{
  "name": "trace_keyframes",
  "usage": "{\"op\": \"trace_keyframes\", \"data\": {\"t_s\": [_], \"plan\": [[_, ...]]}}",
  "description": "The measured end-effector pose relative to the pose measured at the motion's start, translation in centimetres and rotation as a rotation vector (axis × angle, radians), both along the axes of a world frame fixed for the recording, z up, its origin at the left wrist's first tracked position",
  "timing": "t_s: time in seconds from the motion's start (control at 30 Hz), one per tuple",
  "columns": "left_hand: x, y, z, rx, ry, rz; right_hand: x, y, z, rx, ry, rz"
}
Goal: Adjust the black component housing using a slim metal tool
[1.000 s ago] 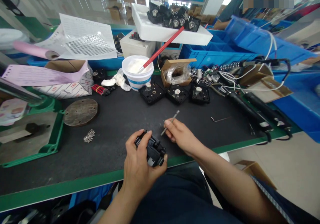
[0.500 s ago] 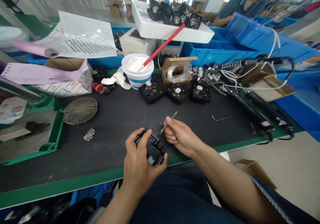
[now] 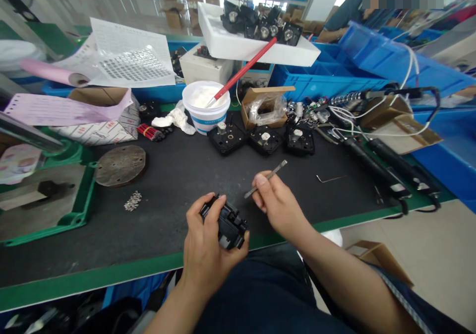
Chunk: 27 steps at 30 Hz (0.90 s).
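My left hand (image 3: 208, 244) is wrapped round a black plastic housing (image 3: 227, 221), which it holds tilted at the front edge of the bench. Between the thumb and fingers of my right hand (image 3: 273, 195) is a thin flat metal strip (image 3: 277, 168), slanting up to the right. Its lower end points toward the housing, a short way off, without touching it. Beyond my hands, black gear housings (image 3: 265, 139) with white gears stand in a row on the dark mat (image 3: 178, 175). A small pile of screws (image 3: 133, 201) lies to the left of my left hand.
A white tub (image 3: 207, 110) with a red-handled brush (image 3: 245, 68) stands at the back. To the right lie a hex key (image 3: 330, 178) and black electric screwdrivers (image 3: 375, 165) with cables. On the left are a round metal plate (image 3: 121, 165) and a green press base (image 3: 87, 195).
My right hand has moved a little right and away from the housing, and the metal strip has turned to a flatter slant. My left hand holds the housing as before.
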<state>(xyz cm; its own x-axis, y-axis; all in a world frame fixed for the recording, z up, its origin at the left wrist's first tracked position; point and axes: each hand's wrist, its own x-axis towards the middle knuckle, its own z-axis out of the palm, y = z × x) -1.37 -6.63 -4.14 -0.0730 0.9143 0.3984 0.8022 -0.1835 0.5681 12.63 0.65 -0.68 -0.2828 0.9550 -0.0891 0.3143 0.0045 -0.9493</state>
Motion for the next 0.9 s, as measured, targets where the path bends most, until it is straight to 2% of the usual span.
{"op": "trace_keyframes", "data": {"t_s": [0.07, 0.1, 0.13, 0.27, 0.33, 0.4, 0.5, 0.53, 0.57, 0.6, 0.7, 0.73, 0.8, 0.9], "plan": [[-0.1, 0.0, -0.1, 0.003, 0.005, -0.02, -0.3, -1.0, 0.8, 0.205, -0.127, 0.146], [-0.1, 0.0, -0.1, -0.001, 0.005, -0.025, -0.5, -1.2, 0.9, 0.264, -0.156, 0.21], [0.0, 0.1, -0.1, -0.007, 0.004, -0.024, -0.7, -1.2, 0.9, 0.245, -0.134, 0.242], [0.2, 0.0, 0.1, -0.008, 0.0, 0.011, -0.5, 0.8, -0.8, -0.162, 0.084, 0.121], [0.2, 0.0, 0.1, -0.011, -0.006, 0.017, -0.2, 1.4, -1.1, -0.213, 0.134, 0.055], [0.1, 0.0, 0.0, -0.013, 0.004, 0.01, 0.0, 0.8, -0.6, -0.104, 0.073, 0.04], [-0.1, 0.0, -0.2, 0.0, 0.025, -0.02, -0.4, -0.8, 0.7, 0.196, -0.115, 0.162], [-0.1, 0.1, -0.2, -0.004, 0.025, -0.02, -0.6, -1.1, 0.9, 0.244, -0.152, 0.188], [-0.1, 0.1, -0.2, -0.006, 0.024, -0.017, -0.8, -1.2, 0.9, 0.216, -0.143, 0.197], [-0.1, 0.2, -0.1, -0.007, 0.026, -0.011, -1.0, -1.1, 0.7, 0.12, -0.086, 0.192], [0.1, 0.4, 0.1, 0.016, 0.047, -0.008, -1.1, 0.1, -0.3, -0.342, 0.235, 0.185], [0.2, 0.4, 0.2, 0.027, 0.051, -0.014, -1.0, 0.6, -0.7, -0.436, 0.334, 0.167], [0.3, 0.4, 0.3, 0.026, 0.043, -0.013, -0.8, 1.2, -1.0, -0.459, 0.432, 0.073], [0.2, 0.2, 0.3, 0.008, 0.018, 0.007, -0.3, 1.2, -0.6, -0.314, 0.414, -0.069]]}}
